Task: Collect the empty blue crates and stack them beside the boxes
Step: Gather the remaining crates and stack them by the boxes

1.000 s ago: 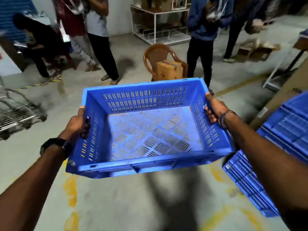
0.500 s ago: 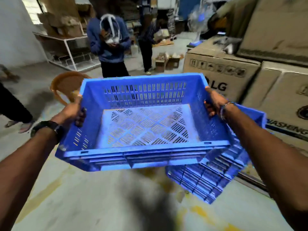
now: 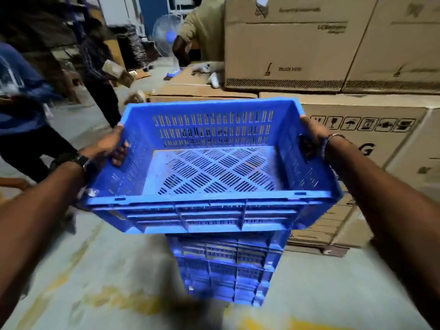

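Observation:
I hold an empty blue crate (image 3: 212, 172) in the air, level, in front of me. My left hand (image 3: 108, 146) grips the handle slot of its left wall. On the opposite wall, my right hand (image 3: 314, 136) grips the other handle slot. Directly under the held crate stands a stack of blue crates (image 3: 228, 265) on the floor; its top is hidden by the crate I carry. Large cardboard boxes (image 3: 357, 148) rise just behind and to the right of the stack.
More big cardboard boxes (image 3: 309, 44) are piled higher at the back right. A person in a beige shirt (image 3: 202, 29) stands by the boxes next to a fan (image 3: 166, 32). Two other people (image 3: 100, 67) move at the left. The concrete floor (image 3: 107, 270) has yellow marks.
My view has swung right. The held crate now sits over the floor stack, which was at my lower right before. The boxes are closer and both hands keep their grip.

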A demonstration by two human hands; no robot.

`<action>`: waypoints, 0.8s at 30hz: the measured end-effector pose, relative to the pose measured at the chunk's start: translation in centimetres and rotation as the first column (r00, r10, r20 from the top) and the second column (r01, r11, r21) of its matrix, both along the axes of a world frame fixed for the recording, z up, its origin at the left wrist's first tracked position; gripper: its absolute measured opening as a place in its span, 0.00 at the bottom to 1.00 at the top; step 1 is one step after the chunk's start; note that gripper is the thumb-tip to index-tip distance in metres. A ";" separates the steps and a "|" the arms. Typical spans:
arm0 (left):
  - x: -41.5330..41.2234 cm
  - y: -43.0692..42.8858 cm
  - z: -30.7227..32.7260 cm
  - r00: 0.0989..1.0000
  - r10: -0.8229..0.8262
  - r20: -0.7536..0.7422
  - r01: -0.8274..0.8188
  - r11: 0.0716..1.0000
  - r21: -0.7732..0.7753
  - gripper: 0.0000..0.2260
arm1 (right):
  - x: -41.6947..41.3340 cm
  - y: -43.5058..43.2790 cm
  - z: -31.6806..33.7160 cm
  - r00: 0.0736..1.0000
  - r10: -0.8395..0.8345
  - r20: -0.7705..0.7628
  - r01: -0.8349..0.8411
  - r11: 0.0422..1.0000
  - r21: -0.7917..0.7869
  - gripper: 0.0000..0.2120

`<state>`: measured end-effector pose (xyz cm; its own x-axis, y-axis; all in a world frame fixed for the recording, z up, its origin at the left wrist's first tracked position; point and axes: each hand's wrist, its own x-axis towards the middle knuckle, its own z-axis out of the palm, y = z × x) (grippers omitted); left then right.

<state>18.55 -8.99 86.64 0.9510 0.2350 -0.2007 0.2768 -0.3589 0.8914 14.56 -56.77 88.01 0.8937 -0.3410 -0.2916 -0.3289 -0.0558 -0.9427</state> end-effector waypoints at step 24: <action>17.3 -6.7 -5.9 0.983 -0.133 -0.129 0.128 0.991 -0.048 0.29 | 9.4 -5.9 -7.2 0.971 -0.162 -0.177 0.165 0.986 0.004 0.29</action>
